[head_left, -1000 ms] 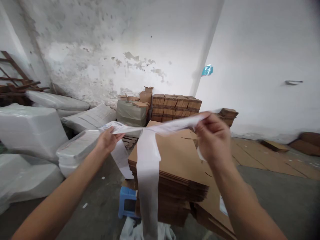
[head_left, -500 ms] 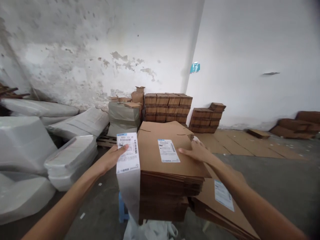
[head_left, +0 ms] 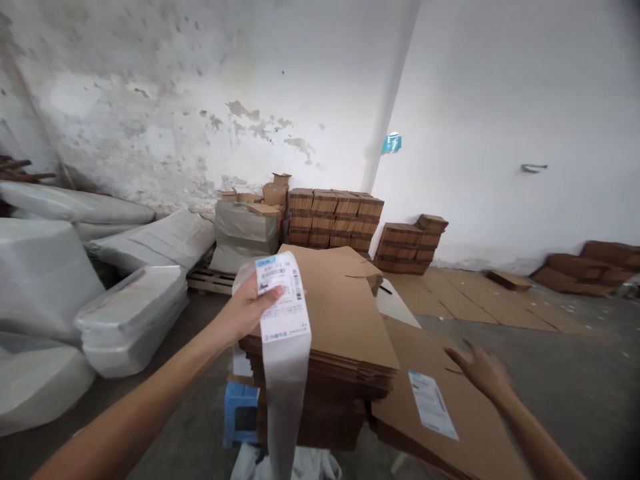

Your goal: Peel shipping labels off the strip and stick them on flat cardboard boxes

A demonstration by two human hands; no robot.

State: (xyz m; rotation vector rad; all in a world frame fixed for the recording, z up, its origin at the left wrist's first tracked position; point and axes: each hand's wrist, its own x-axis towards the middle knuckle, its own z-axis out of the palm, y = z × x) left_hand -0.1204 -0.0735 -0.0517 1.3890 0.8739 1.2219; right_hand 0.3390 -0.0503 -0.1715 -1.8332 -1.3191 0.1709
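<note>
My left hand [head_left: 246, 308] is closed on the top of a long white strip of shipping labels [head_left: 284, 320] that hangs down past the front of a stack of flat cardboard sheets [head_left: 340, 320]. The top label shows a barcode. My right hand [head_left: 479, 368] is open with fingers spread, hovering just above a flattened cardboard box [head_left: 450, 427] that slopes down on the right of the stack. That box carries a white shipping label [head_left: 433, 404].
A blue stool [head_left: 240, 413] stands under the stack. White plastic-wrapped bundles [head_left: 130, 313] lie on the left. Stacks of folded cartons [head_left: 333, 217] and a wrapped pallet [head_left: 245, 233] stand against the back wall. Flat cardboard [head_left: 480, 300] covers the floor at right.
The labelled cardboard sheet has gone from the top of the stack to the sloping pile on the right. My right hand moved right with it and opened. My left hand lifted the label strip.
</note>
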